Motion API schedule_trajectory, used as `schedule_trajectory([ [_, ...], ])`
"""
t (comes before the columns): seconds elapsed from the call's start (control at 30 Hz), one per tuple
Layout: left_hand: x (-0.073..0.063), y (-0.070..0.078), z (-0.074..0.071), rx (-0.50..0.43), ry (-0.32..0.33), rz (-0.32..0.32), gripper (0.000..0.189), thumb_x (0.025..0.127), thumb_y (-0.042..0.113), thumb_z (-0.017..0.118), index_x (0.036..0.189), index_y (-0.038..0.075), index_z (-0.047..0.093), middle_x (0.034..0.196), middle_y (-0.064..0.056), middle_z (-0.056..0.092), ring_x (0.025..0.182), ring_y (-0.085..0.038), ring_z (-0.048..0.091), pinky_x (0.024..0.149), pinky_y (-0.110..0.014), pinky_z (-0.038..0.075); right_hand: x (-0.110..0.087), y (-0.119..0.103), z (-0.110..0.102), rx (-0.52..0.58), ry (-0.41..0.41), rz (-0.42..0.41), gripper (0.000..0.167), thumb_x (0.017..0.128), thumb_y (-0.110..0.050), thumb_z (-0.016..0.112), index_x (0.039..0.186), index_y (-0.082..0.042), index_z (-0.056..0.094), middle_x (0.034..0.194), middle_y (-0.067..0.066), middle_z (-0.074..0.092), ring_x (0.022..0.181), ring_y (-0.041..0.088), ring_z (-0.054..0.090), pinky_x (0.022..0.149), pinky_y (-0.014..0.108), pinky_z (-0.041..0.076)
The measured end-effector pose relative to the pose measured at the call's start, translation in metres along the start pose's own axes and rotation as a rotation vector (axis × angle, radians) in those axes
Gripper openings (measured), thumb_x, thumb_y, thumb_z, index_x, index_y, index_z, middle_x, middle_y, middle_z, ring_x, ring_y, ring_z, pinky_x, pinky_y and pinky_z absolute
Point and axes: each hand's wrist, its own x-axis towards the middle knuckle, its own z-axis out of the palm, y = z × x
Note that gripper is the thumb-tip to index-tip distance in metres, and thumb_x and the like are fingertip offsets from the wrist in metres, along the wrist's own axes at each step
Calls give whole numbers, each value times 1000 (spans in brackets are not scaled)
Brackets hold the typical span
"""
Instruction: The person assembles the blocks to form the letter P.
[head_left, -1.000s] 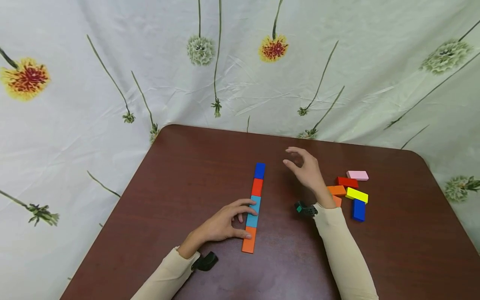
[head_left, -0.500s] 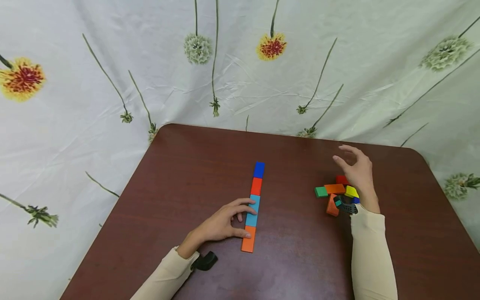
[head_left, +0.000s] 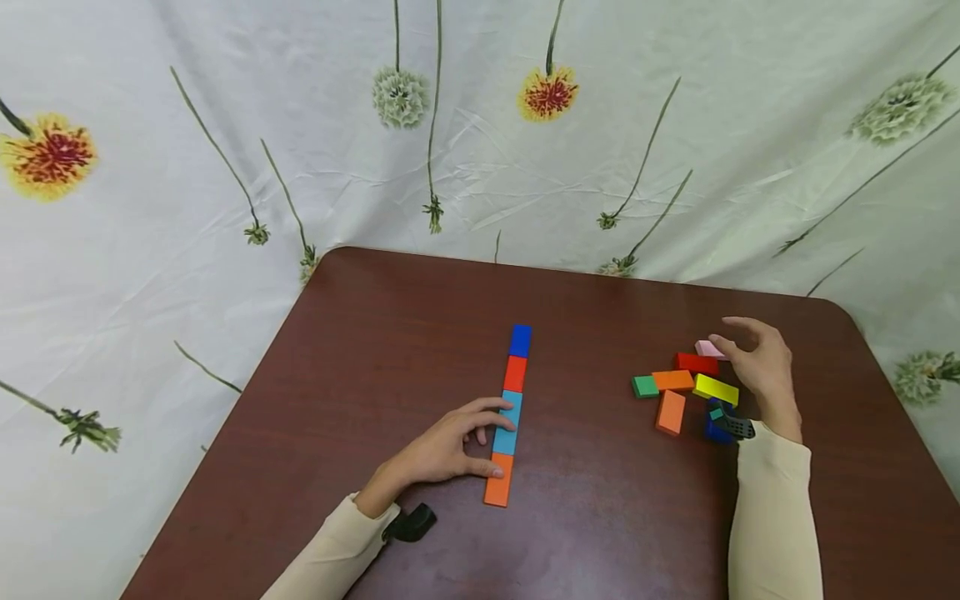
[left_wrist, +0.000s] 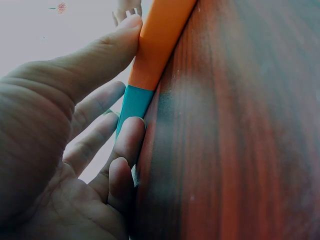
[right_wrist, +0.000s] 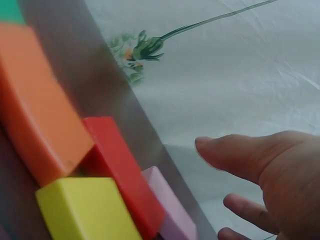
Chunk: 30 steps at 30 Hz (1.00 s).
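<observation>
A straight row of blocks lies on the table: dark blue at the far end, then red, light blue and orange nearest. My left hand rests along its left side. Its thumb touches the orange block, while relaxed fingertips lie on the light blue stretch; the left wrist view shows thumb and fingers lying against the blocks. Over the right part of the table my right hand hovers with nothing in it, thumb and fingers apart. Nearest to it is a pink block, partly hidden by the hand.
Beside the right hand lies a loose group: a red block, a yellow block, two orange blocks, a green block and a blue block partly behind the wrist strap. A flowered cloth hangs behind the table.
My right hand has moved rightward from near the row, across the loose blocks to beside the pink one, uncovering the green and orange blocks. The left hand and the row stay put.
</observation>
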Motion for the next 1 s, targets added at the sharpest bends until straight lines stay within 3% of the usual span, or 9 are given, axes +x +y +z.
schedule_trajectory([
  [0.13, 0, -1, 0, 5, -1, -2, 48, 86, 31, 81, 129, 18, 65, 153, -1, 43, 90, -12, 51, 80, -25, 45, 4, 1, 3, -50, -59, -6, 56, 102, -37, 56, 145, -2, 50, 153, 31, 36, 132, 56, 36, 101, 72, 35],
  [0.23, 1, -1, 1, 3, -1, 0, 48, 86, 32, 81, 129, 18, 64, 153, -1, 43, 90, -12, 51, 81, -25, 45, 5, 2, 5, -69, -86, -7, 55, 103, -36, 55, 145, -1, 49, 153, 33, 35, 134, 58, 33, 102, 74, 31],
  [0.43, 2, -1, 0, 7, 0, 1, 49, 85, 32, 82, 129, 19, 65, 154, 0, 43, 91, -13, 51, 81, -26, 45, 5, 6, 7, -81, -95, 6, 56, 104, -29, 54, 149, 2, 42, 153, 36, 31, 137, 60, 27, 105, 75, 26],
  [0.83, -1, -1, 0, 16, 3, -8, 49, 85, 30, 82, 128, 18, 65, 153, 0, 43, 90, -13, 52, 81, -25, 45, 4, 6, 13, -47, -108, 135, 63, 102, -38, 55, 151, -1, 40, 153, 38, 29, 133, 58, 29, 104, 70, 34],
  [1.0, 0, -1, 0, 15, 3, -3, 49, 85, 30, 82, 128, 17, 65, 153, 0, 43, 90, -13, 52, 81, -25, 45, 4, 6, 15, -38, -68, 167, 61, 101, -35, 58, 150, -2, 42, 153, 36, 31, 131, 55, 32, 104, 66, 38],
])
